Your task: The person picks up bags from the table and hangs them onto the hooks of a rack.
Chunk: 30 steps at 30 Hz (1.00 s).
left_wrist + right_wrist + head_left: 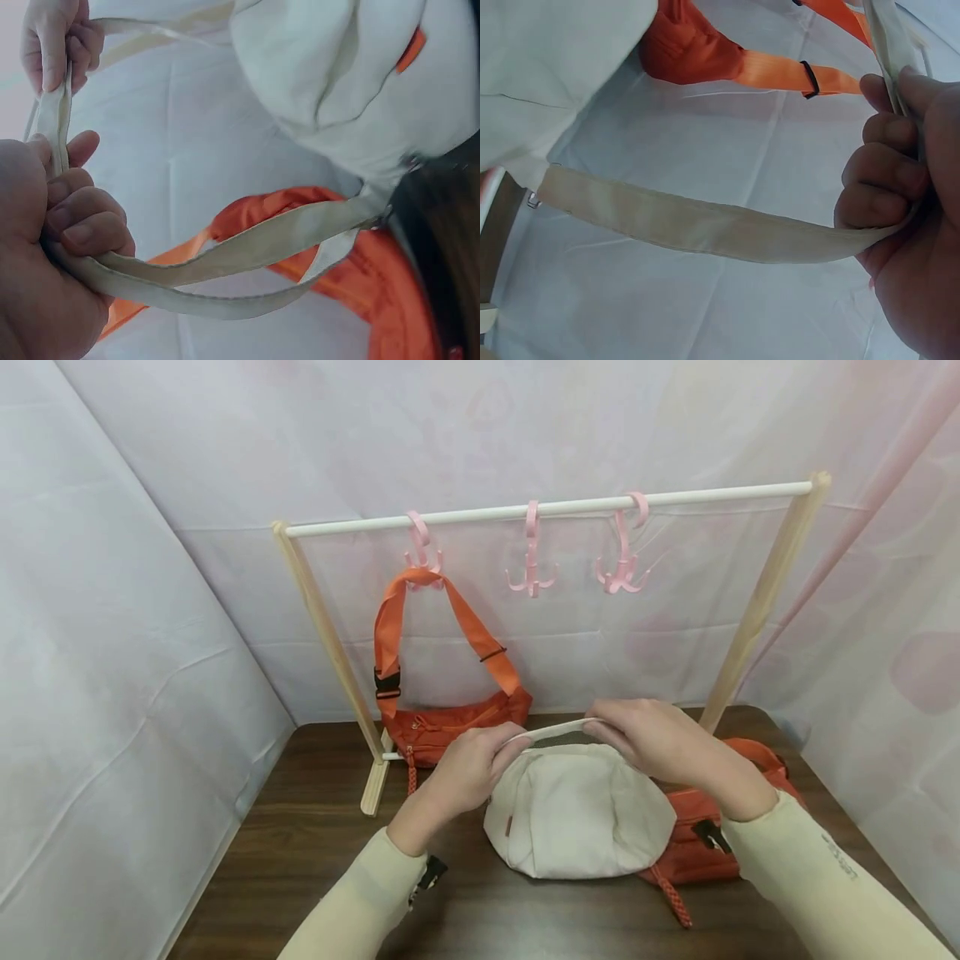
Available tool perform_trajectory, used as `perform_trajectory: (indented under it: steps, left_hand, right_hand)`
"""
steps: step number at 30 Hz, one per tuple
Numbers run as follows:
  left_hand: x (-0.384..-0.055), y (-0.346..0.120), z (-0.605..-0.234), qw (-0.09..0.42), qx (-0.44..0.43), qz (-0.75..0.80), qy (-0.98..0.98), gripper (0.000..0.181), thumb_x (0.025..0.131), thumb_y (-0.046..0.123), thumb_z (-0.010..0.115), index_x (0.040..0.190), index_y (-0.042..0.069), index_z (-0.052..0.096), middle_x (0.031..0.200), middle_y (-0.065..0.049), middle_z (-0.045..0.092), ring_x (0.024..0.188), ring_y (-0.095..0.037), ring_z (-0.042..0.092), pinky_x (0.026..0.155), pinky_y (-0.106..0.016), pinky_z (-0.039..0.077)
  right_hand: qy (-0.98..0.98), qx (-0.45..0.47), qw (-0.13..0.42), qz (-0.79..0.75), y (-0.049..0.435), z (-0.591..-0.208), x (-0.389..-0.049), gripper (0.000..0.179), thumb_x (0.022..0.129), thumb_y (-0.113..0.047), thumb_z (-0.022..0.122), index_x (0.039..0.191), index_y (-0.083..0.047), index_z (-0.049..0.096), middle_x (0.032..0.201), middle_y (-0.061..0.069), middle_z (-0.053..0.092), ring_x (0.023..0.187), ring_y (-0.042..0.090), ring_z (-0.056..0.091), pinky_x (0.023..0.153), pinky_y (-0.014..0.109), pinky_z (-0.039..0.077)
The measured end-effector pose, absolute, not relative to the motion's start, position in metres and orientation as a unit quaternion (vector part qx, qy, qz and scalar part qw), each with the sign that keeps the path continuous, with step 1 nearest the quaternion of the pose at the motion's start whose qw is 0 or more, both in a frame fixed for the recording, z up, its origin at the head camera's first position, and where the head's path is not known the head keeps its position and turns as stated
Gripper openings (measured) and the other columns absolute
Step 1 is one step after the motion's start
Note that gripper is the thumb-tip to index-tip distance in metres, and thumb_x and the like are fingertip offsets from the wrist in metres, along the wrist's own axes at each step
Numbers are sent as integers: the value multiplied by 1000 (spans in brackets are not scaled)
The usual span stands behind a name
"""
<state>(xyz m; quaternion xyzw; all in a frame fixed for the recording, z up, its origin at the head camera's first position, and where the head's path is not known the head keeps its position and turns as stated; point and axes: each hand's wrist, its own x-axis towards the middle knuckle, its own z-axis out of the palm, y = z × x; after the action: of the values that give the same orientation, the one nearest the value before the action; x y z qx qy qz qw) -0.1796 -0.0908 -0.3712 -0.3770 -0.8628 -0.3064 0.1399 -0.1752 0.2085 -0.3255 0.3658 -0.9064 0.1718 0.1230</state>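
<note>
A cream fabric bag is on the brown table in the head view, its strap raised above it. My left hand grips the strap on the left, and my right hand grips it on the right, with a short stretch between them. In the left wrist view the fingers of the left hand curl round the strap, which loops down to the bag. The right wrist view shows the right hand closed round the strap.
An orange bag hangs by its strap from the left pink hook on a wooden rack with a white rail. Two more pink hooks, a middle one and a right one, hang there. Another orange bag lies right of the cream bag.
</note>
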Motion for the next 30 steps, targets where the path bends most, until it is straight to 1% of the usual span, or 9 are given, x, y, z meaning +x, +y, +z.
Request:
perform_trajectory:
  steps: [3, 6, 10, 15, 17, 21, 24, 30]
  left_hand:
    - [-183, -95, -364, 162, -374, -301, -862, 23, 113, 33, 55, 114, 21, 76, 96, 9, 72, 86, -6, 66, 81, -34, 56]
    - [-188, -99, -358, 179, -368, -298, -862, 20, 111, 30, 59, 116, 21, 76, 93, 12, 70, 84, -6, 65, 81, -34, 56]
    - [-193, -102, -350, 198, -359, -302, -861, 17, 109, 29, 62, 116, 21, 75, 80, 12, 62, 75, -10, 60, 74, -35, 54]
    - [-200, -106, -338, 223, -360, -305, -853, 16, 109, 27, 64, 118, 19, 74, 73, 10, 59, 65, -11, 54, 65, -33, 50]
    - [-203, -109, -334, 234, -364, -304, -849, 16, 108, 26, 64, 118, 18, 74, 75, 11, 60, 61, -10, 51, 61, -31, 47]
    - [-209, -114, -324, 248, -374, -301, -841, 16, 109, 26, 64, 117, 17, 74, 68, 9, 52, 54, -9, 43, 53, -30, 41]
    - [-213, -117, -316, 258, -373, -299, -840, 16, 108, 25, 65, 116, 15, 74, 65, 8, 49, 54, -9, 42, 52, -30, 39]
    - [-220, -119, -300, 287, -367, -295, -835, 11, 107, 19, 68, 112, 12, 75, 71, 5, 59, 55, -11, 46, 53, -30, 41]
  right_hand:
    - [-902, 373, 117, 184, 205, -318, -179, 24, 112, -33, 57, 89, -27, 56, 68, -16, 41, 57, 2, 42, 57, 29, 40]
    - [-895, 384, 126, 190, 200, -312, -184, 22, 112, -32, 57, 91, -27, 57, 69, -16, 43, 58, 2, 43, 57, 29, 41]
    - [-882, 401, 151, 195, 194, -305, -192, 15, 111, -25, 61, 96, -25, 60, 72, -15, 45, 60, 4, 44, 60, 30, 41]
    - [-873, 409, 188, 189, 187, -296, -199, 8, 109, -20, 64, 101, -20, 65, 74, -14, 50, 61, 5, 46, 60, 31, 43]
    - [-871, 409, 200, 186, 184, -292, -202, 7, 109, -20, 64, 103, -18, 66, 73, -13, 51, 61, 6, 45, 60, 32, 42]
    - [-871, 403, 213, 181, 178, -285, -207, 9, 110, -22, 63, 102, -18, 65, 72, -11, 49, 59, 7, 43, 57, 32, 40]
    - [-868, 404, 230, 175, 174, -279, -211, 9, 110, -21, 63, 102, -17, 64, 72, -9, 48, 59, 9, 43, 57, 33, 40]
    - [-858, 405, 266, 172, 167, -265, -216, 6, 108, -19, 66, 108, -13, 69, 77, -7, 58, 62, 12, 48, 60, 35, 44]
